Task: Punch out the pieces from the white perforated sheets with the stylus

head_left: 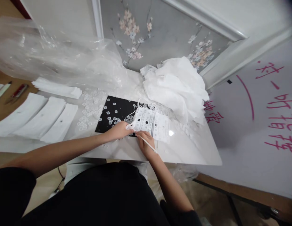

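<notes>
My left hand (119,130) is closed at the near left corner of a white sheet (143,119) with rows of round marks and small dark square spots. White cord (135,109) loops around the sheet's upper left side. Just to the right, my right hand (146,145) is closed around a thin white stick-like piece (147,142), its fingertips close to the sheet's near edge. A second, similar white sheet (161,127) lies against the first one's right side. Beneath is a black mat (118,108) scattered with small clear square pieces (109,118).
Crumpled white sheets (176,88) are heaped at the back right. More clear squares (89,103) and stacks of white strips (42,116) lie to the left. Clear plastic film (72,59) spreads behind them. A whiteboard (249,131) with red writing stands at the right.
</notes>
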Available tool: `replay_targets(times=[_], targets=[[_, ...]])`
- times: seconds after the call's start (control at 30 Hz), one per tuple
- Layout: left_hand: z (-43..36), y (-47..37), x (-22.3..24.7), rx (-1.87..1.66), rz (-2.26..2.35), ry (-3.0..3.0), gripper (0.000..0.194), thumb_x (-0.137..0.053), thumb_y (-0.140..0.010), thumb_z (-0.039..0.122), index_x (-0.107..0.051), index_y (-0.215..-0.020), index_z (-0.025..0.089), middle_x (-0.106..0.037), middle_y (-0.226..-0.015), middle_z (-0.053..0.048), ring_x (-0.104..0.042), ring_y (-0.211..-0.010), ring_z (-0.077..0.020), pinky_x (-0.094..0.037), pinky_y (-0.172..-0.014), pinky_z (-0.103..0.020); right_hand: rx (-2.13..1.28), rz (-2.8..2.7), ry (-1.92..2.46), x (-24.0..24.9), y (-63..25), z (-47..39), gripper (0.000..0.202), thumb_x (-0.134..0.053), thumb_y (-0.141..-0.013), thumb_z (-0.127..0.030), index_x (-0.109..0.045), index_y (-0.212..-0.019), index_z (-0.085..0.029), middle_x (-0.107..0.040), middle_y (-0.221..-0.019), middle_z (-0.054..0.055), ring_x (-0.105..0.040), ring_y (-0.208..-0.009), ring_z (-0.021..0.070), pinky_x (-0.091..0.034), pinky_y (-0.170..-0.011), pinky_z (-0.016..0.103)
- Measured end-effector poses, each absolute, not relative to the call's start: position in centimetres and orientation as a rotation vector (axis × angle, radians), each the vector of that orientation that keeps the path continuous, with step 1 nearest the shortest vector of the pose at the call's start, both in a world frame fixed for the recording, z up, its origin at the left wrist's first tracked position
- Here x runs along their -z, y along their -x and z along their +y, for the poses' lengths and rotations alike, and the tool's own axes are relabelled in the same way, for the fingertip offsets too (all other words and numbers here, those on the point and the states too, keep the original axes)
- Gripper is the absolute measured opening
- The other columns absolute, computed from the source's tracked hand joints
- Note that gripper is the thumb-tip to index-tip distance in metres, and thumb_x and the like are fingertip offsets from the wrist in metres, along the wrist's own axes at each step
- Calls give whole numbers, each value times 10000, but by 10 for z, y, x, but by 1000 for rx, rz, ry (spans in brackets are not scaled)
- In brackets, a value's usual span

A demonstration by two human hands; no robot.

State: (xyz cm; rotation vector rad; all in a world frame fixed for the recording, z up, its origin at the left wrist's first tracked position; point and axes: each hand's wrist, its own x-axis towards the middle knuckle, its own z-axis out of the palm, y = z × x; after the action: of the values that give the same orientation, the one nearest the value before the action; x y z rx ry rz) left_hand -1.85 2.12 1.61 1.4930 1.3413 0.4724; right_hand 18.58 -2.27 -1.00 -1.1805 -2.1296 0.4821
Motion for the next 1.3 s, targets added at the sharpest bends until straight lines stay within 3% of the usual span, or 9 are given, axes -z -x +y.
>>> replay_targets(times=[0.33,0.53,0.7,0.8,0.93,1.03,1.13,1.23,1.3], targets=[[23,12,-22,-427,1309,-1546,186,-598,-730,313,-565,-609,175,-578,-552,-13,-529,-502,-163,-290,-467,-248,-484,-2109,1184,5,-190,-12,273,-407,-973,-209,-657,-1085,-219,-706,-1053,80,-641,-1022,211,-541,-901,369],[22,23,-28,-382,1364,-1519,154,-602,-712,285,-569,-619,168,-583,-564,-17,-538,-483,-157,-302,-443,-242,-334,-1983,1264,-19,-222,31,281,-410,-977,-284,-680,-991,-208,-714,-1001,76,-660,-942,213,-545,-823,352],[23,40,-34,-303,1420,-1376,173,-655,-716,324,-596,-712,161,-515,-500,7,-495,-405,-146,-297,-384,-239,-144,-1696,1500,-62,-276,82,340,-452,-960,-377,-705,-890,-162,-709,-996,89,-667,-857,212,-517,-658,293],[23,47,-40,-388,1425,-1310,240,-688,-739,384,-587,-752,166,-470,-479,29,-453,-380,-127,-310,-381,-236,-290,-1681,1463,-80,-278,85,328,-492,-944,-377,-724,-870,-158,-713,-967,77,-675,-864,207,-518,-722,301],[21,50,-52,-676,1271,-1227,353,-638,-816,514,-596,-745,171,-404,-467,48,-404,-385,-98,-350,-421,-224,-774,-1906,1274,-73,-241,44,301,-508,-940,-357,-754,-846,-210,-717,-988,41,-675,-917,194,-533,-766,299],[21,48,-62,-775,1053,-975,407,-558,-866,565,-645,-882,168,-410,-503,43,-421,-420,-106,-408,-463,-235,-940,-1964,1220,-51,-212,11,271,-502,-951,-352,-748,-927,-242,-722,-1023,35,-666,-968,196,-535,-839,322],[25,44,-65,-736,858,-752,489,-483,-896,597,-653,-952,142,-465,-553,15,-457,-459,-122,-453,-494,-264,-647,-1922,1429,-27,-199,1,269,-484,-954,-302,-709,-1089,-246,-720,-1046,61,-645,-983,223,-509,-901,374],[33,42,-61,-731,782,-654,525,-451,-910,593,-654,-969,112,-466,-552,7,-446,-446,-121,-442,-474,-264,-340,-1948,1677,-13,-200,12,458,-402,-925,-146,-549,-1351,-228,-692,-1112,99,-596,-1045,254,-464,-948,428],[39,41,-55,-766,772,-640,524,-448,-912,589,-651,-959,108,-463,-548,7,-456,-448,-124,-434,-468,-261,-211,-1895,1794,-12,-206,22,595,-384,-877,-84,-413,-1454,-225,-617,-1263,120,-537,-1156,269,-427,-989,455]])
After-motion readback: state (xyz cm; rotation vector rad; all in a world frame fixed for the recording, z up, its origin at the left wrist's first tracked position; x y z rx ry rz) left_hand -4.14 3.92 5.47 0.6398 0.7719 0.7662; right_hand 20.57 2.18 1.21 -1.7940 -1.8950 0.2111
